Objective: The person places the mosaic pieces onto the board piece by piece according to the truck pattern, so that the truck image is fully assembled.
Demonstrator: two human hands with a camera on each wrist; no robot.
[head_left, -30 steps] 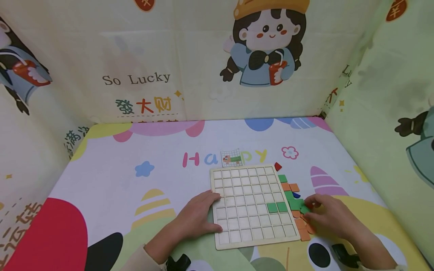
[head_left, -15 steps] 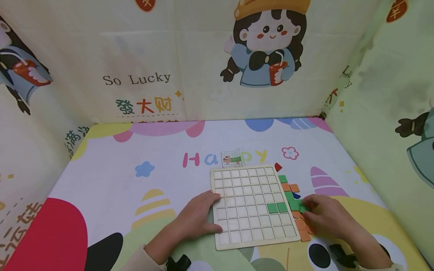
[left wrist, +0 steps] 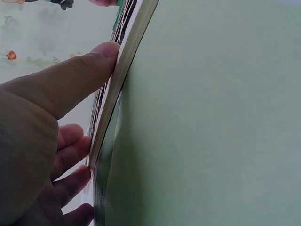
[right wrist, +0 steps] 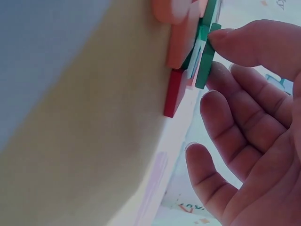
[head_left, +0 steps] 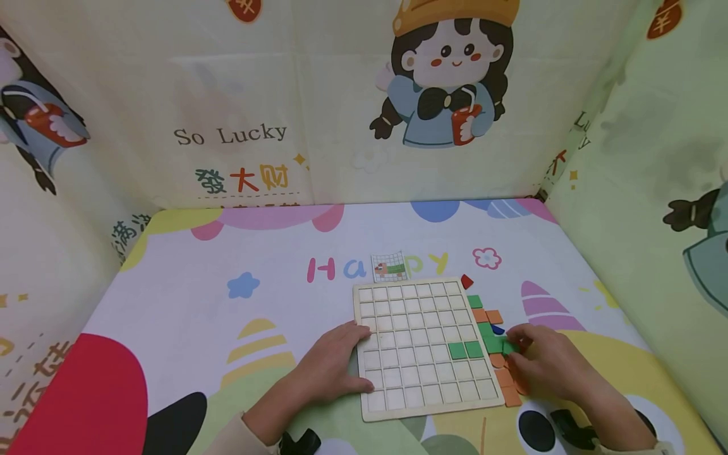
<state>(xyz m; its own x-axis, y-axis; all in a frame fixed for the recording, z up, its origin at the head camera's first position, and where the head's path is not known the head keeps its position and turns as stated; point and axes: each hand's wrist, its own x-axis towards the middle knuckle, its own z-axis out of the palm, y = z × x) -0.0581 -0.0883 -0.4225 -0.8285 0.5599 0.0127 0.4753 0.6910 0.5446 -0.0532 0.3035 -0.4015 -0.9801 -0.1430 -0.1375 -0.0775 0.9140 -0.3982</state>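
A pale wooden grid board [head_left: 400, 359] lies on the table, with two green square tiles [head_left: 473, 349] in neighbouring cells near its right side. My left hand [head_left: 327, 355] rests against the board's left edge, thumb and fingers spread apart; in the left wrist view the thumb tip [left wrist: 107, 49] touches the rim. Right of the board, my right hand [head_left: 554, 359] pinches a green square tile [right wrist: 208, 56] between thumb and fingertip, over the loose pieces. Under that hand, the right wrist view shows a red piece [right wrist: 175, 94] and orange ones [right wrist: 183, 40]. The hand partly hides these in the head view.
Loose orange tiles [head_left: 503, 378], a dark blue piece [head_left: 497, 329] and another green tile [head_left: 474, 301] lie along the board's right edge. A red piece [head_left: 466, 281] sits by its far corner. Behind the board is a small picture card [head_left: 389, 268]. Printed cloth walls surround the table.
My right hand has shifted very slightly left with the green tile. My left hand and the board have stayed in place.
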